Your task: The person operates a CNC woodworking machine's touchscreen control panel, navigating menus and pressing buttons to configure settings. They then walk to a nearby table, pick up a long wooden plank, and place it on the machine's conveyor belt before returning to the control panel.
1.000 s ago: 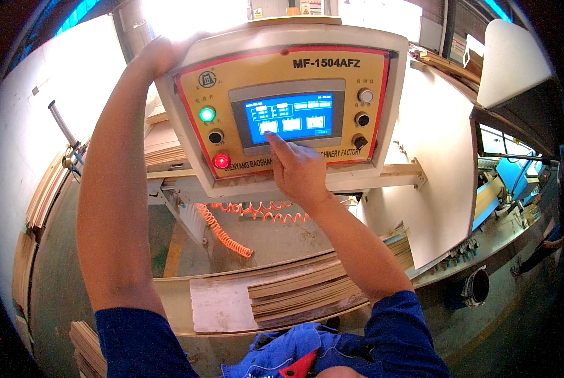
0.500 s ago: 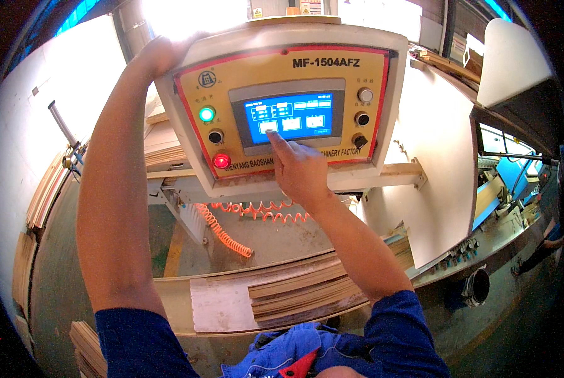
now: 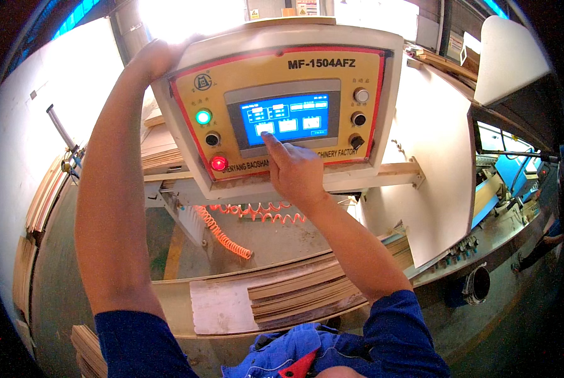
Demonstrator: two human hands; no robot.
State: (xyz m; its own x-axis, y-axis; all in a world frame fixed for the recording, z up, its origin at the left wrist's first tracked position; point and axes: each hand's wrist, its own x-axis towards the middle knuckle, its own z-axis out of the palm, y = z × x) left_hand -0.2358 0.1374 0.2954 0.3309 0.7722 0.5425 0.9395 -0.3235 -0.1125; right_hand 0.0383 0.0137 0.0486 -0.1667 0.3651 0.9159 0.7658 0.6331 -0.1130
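Note:
In front of me is a control panel (image 3: 250,69) with a pale casing, a yellow face and a red border. My left hand (image 3: 157,58) grips its upper left corner, its fingers partly lost in glare. On the lit blue touchscreen (image 3: 288,113), the tip of my right hand's (image 3: 294,169) index finger touches a white button at the lower left. That finger is stretched out and the others are curled, with nothing held. Left of the screen are a glowing green button (image 3: 203,117), a black button (image 3: 212,138) and a glowing red button (image 3: 218,163). A black rotary knob (image 3: 356,142) sits on the right.
Orange coiled air hoses (image 3: 225,236) hang below the panel. Wooden strips (image 3: 301,293) lie stacked on a bench nearer me. A large white board (image 3: 433,157) stands at the right, with machinery (image 3: 505,183) beyond it. A dark bucket (image 3: 477,286) is at the lower right.
The panel appears shifted slightly left in the view, both hands along with it. My right index finger stays on the same area of the screen.

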